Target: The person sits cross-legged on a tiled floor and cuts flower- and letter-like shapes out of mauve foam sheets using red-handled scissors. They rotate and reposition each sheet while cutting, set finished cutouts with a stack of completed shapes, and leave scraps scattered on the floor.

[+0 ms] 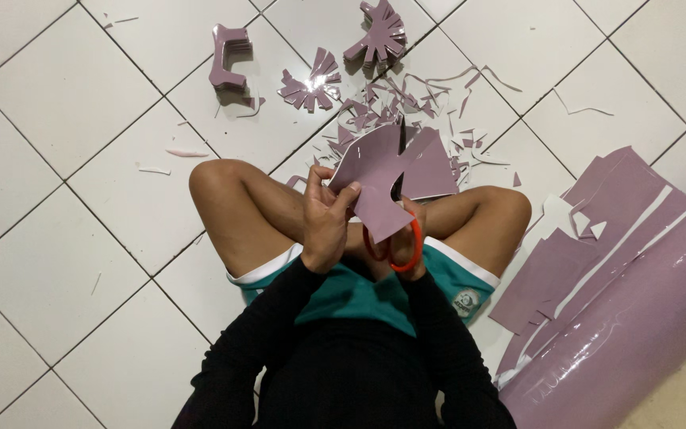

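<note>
A mauve sheet piece (375,179), cut into a curved, notched outline, is held up above the person's crossed legs, roughly level with the knees. The left hand (325,222) pinches its left edge, thumb on the near face and fingers curled behind. The right hand (410,246) is mostly hidden beneath the sheet, its fingers closed through the orange loops of a pair of scissors (397,230); the dark blades run upward through the sheet, the tip poking out past the top edge, and I cannot tell how far apart the blades stand. On the white tiled floor (65,262) just beyond the knees lies a scatter of mauve and white offcuts (414,111). Further out sit three stacks of finished cut shapes (228,56), some fanned. To the person's right lie larger leftover sheets (597,214), and beside them a glossy mauve roll (637,334) runs off toward the corner.
</note>
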